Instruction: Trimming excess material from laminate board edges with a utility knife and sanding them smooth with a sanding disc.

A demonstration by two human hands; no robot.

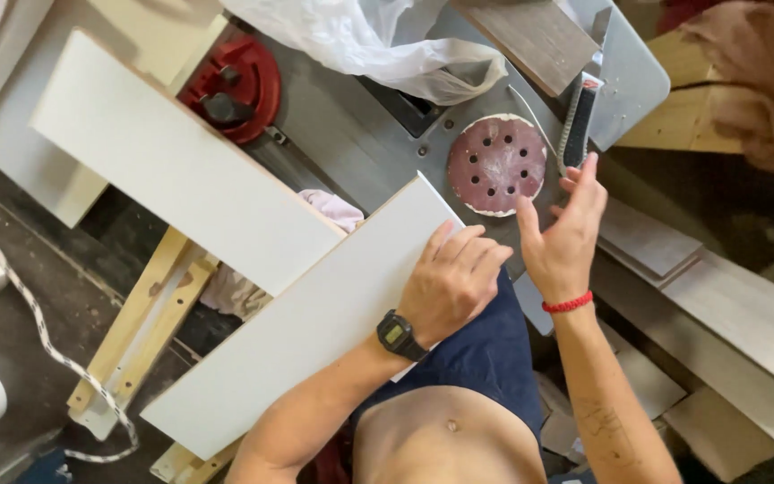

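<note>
Bare forearms are reaching forward from the bottom of the view, and the left hand (pixel 450 282) is lying palm down on the near end of a long white board (pixel 315 323), fingers together and slightly curled over its edge, apparently pinning it so it does not slide. That board is running diagonally from lower left to upper right, its far corner resting on the grey metal table (pixel 351 134) just beside a round red sanding disc (pixel 496 165) with 8 or so holes. The right hand (pixel 566 233) is hovering open beside the disc, fingers spread apart and gripping nothing, its fingertips near a black sanding block (pixel 578 121) standing at the table's edge.

A 2nd white board (pixel 181 161) is lying parallel and further left, overlapping the table and overhanging it. A red round tool (pixel 235 85) and a crumpled clear plastic bag (pixel 378 45) are crowding the far side. Free room is lying mostly between the disc and the 2 hands; wooden offcuts (pixel 718 296) are stacked to the right, below table level.
</note>
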